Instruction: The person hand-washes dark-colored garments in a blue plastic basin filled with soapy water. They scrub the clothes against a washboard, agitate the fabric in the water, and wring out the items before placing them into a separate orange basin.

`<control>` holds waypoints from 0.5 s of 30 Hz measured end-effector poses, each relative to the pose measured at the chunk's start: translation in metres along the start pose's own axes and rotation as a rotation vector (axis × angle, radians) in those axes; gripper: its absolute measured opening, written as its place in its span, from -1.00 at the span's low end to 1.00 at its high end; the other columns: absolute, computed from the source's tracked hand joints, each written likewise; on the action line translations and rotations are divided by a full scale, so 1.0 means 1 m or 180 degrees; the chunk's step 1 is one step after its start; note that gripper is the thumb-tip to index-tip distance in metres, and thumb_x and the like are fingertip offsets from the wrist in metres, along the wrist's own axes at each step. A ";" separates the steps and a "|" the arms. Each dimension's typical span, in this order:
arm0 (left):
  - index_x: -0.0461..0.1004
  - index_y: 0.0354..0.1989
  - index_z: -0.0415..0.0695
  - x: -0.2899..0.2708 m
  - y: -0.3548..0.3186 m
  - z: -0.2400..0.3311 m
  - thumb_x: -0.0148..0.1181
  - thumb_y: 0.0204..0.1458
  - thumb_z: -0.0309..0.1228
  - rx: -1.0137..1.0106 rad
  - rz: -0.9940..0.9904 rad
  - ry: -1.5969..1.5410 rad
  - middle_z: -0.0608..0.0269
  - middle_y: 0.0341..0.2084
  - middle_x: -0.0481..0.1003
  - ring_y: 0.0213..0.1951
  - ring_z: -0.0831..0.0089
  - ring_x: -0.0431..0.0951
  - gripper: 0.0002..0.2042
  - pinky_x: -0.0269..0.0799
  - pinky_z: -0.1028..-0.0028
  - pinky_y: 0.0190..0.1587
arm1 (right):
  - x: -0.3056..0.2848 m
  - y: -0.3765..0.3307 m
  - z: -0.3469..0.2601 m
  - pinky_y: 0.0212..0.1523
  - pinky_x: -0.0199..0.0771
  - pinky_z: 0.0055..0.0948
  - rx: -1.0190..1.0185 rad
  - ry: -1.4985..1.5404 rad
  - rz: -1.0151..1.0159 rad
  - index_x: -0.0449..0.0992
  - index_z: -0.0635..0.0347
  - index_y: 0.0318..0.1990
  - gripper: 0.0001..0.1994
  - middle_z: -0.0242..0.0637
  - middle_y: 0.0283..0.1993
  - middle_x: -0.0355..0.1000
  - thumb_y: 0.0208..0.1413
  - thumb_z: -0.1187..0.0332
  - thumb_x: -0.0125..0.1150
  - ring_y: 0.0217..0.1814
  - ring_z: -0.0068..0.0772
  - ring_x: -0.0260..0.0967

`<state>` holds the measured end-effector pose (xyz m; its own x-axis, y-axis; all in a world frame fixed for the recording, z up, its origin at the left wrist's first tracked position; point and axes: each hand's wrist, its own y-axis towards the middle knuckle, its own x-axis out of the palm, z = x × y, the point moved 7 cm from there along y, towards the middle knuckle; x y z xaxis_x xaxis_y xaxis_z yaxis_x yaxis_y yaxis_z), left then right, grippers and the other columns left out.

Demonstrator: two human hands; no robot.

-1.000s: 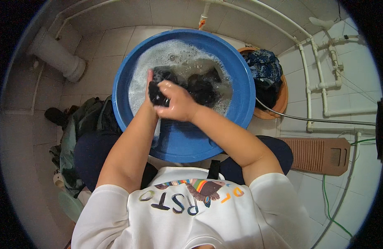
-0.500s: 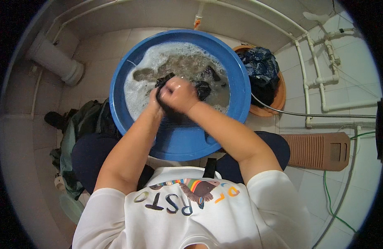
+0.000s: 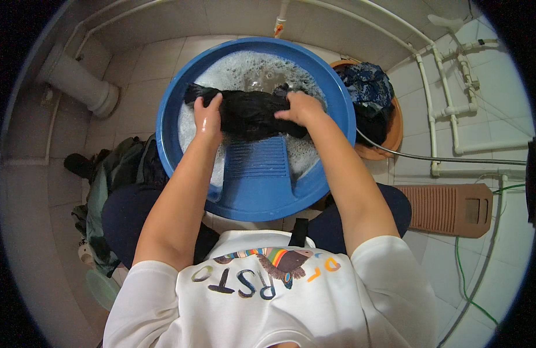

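A wet black garment (image 3: 251,113) stretches crosswise over soapy water in a round blue basin (image 3: 167,136). My left hand (image 3: 208,119) grips the cloth near its left end, with the thumb on top and the fingers mostly hidden by the fabric. At the other end, my right hand (image 3: 304,108) is closed on it in the same way. Just below the cloth, the ribbed blue washboard (image 3: 256,162) built into the basin shows at the side nearest me. Foam surrounds the garment, and the water behind it looks murky.
An orange-brown tub (image 3: 394,136) of dark clothes (image 3: 365,87) stands right of the basin. A grey hose (image 3: 442,158) crosses into the basin's right side. Farther right lies a brown washboard (image 3: 445,210). Dark green clothes (image 3: 120,180) are heaped at left, beside my knee.
My hands were together, blurred, over a bunched black cloth. Now they are apart, the cloth is spread between them, and the ribbed washboard is exposed.
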<state>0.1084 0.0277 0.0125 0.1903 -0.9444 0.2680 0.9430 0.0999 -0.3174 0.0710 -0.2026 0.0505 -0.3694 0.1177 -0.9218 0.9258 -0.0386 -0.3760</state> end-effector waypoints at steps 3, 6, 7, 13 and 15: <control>0.16 0.06 -0.27 -0.009 -0.001 -0.035 0.18 -0.15 -0.30 -0.0462 -0.0153 0.1220 0.00 -0.09 0.33 -0.08 0.25 0.34 -0.42 0.23 0.40 -0.03 | -0.008 -0.027 -0.038 -0.12 0.34 -0.22 -0.0294 -0.0598 -0.1292 0.50 0.25 -0.28 -0.37 -0.11 -0.11 0.39 -0.26 -0.21 0.15 -0.09 -0.06 0.34; 0.31 -0.02 -0.21 0.015 -0.022 -0.013 0.17 -0.17 -0.28 0.0081 -0.0774 0.2908 0.01 -0.12 0.40 -0.08 0.21 0.40 -0.51 0.28 0.40 -0.06 | -0.012 -0.016 -0.039 -0.14 0.36 -0.23 -0.0103 0.0366 -0.0901 0.53 0.21 -0.33 -0.46 -0.10 -0.17 0.41 -0.18 -0.15 0.10 -0.14 -0.04 0.35; 0.31 -0.01 -0.16 0.021 -0.021 -0.018 0.17 -0.18 -0.29 0.0318 -0.1035 0.3029 0.02 -0.13 0.40 -0.09 0.20 0.40 -0.52 0.29 0.39 -0.06 | -0.023 -0.012 -0.041 -0.09 0.33 -0.27 -0.0118 0.0364 -0.0515 0.49 0.15 -0.24 -0.60 -0.07 -0.10 0.36 -0.09 0.02 0.09 -0.07 -0.04 0.30; 0.31 -0.03 -0.12 0.037 -0.036 -0.018 0.29 -0.31 -0.45 0.0785 -0.1324 0.2801 0.07 -0.14 0.40 -0.10 0.27 0.40 -0.45 0.29 0.43 -0.05 | 0.064 0.026 -0.022 0.10 0.16 -0.22 -0.1110 0.1412 0.0206 0.22 -0.02 0.09 -0.51 -0.15 0.22 0.03 -0.02 0.12 0.05 0.20 -0.15 0.04; 0.33 -0.04 -0.13 0.005 -0.021 -0.018 0.32 -0.36 -0.44 0.0679 -0.0502 0.3187 0.06 -0.12 0.39 -0.07 0.20 0.38 -0.44 0.27 0.40 -0.03 | 0.056 0.020 -0.003 0.08 0.19 -0.21 0.0064 0.0697 -0.0314 0.18 -0.01 0.13 -0.44 -0.21 0.20 0.08 -0.03 0.00 0.02 0.17 -0.14 0.10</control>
<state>0.0846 0.0156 0.0046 -0.1618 -0.7696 -0.6177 0.9848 -0.0863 -0.1505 0.0689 -0.1942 -0.0079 -0.4300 0.3341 -0.8388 0.8835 -0.0355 -0.4671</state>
